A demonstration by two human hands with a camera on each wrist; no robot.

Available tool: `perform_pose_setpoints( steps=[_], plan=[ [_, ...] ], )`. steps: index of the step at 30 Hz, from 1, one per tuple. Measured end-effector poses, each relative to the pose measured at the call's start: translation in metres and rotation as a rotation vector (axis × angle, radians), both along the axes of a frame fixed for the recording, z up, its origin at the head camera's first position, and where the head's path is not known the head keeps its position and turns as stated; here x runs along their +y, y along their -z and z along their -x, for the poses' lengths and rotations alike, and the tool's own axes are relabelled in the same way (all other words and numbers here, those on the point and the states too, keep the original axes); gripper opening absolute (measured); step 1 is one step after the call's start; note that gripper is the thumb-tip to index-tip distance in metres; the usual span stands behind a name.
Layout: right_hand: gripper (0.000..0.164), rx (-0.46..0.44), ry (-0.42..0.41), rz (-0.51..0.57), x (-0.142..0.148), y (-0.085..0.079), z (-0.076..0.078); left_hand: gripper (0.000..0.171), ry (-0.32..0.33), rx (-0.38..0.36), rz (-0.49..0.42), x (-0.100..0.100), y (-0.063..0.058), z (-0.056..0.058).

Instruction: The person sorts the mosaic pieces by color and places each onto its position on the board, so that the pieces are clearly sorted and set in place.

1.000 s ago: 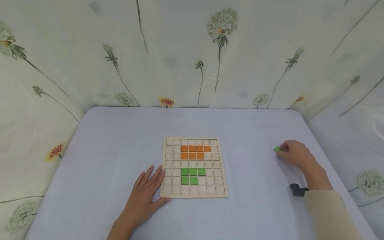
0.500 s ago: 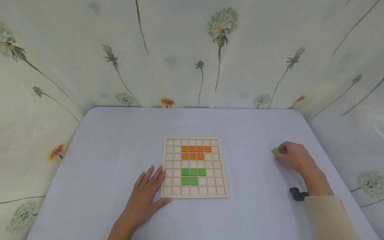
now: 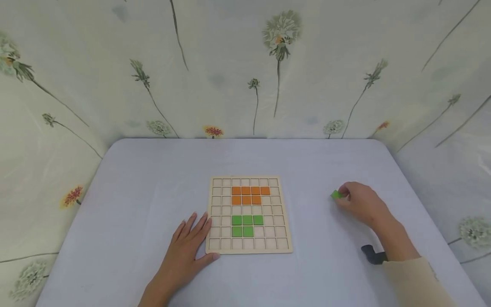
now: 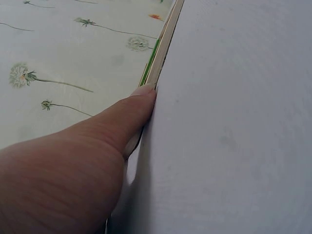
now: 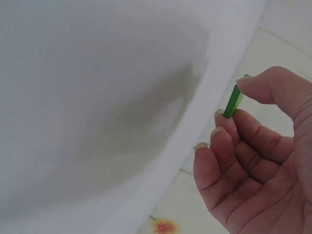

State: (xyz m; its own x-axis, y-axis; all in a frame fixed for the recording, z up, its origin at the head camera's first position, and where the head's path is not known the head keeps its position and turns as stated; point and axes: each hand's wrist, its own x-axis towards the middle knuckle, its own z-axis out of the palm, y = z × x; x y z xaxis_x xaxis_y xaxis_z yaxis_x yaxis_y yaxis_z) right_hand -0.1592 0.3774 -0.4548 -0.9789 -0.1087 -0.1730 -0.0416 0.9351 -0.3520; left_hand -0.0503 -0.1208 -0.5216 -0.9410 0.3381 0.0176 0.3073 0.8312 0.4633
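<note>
Flower-printed fabric walls enclose a pale bench where a person works at a wooden grid board.

On the board, well left of the right hand, seven orange tiles fill two rows near the far edge and five green tiles fill two rows nearer the person. Resting flat on the bench, the left hand has its fingers straight, fingertips against the board's left edge and thumb touching its near corner; its grip holds nothing. To the right of the board and clear of it, the right hand has its grip closed on a small green tile, pinched edge-on between thumb and forefinger above the bench.
</note>
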Motion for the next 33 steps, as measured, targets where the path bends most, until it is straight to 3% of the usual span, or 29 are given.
perform_pose_setpoints(
  steps=[14, 33],
  plan=[
    [0.028, 0.05, -0.098, 0.014, -0.058, -0.009, -0.016, 0.093, 0.002, 0.0, 0.0, 0.0, 0.0, 0.0],
    [0.023, 0.057, -0.335, -0.013, -0.136, -0.003, -0.035, 0.093, 0.0, 0.009, -0.001, 0.0, 0.002, 0.0]
  ],
)
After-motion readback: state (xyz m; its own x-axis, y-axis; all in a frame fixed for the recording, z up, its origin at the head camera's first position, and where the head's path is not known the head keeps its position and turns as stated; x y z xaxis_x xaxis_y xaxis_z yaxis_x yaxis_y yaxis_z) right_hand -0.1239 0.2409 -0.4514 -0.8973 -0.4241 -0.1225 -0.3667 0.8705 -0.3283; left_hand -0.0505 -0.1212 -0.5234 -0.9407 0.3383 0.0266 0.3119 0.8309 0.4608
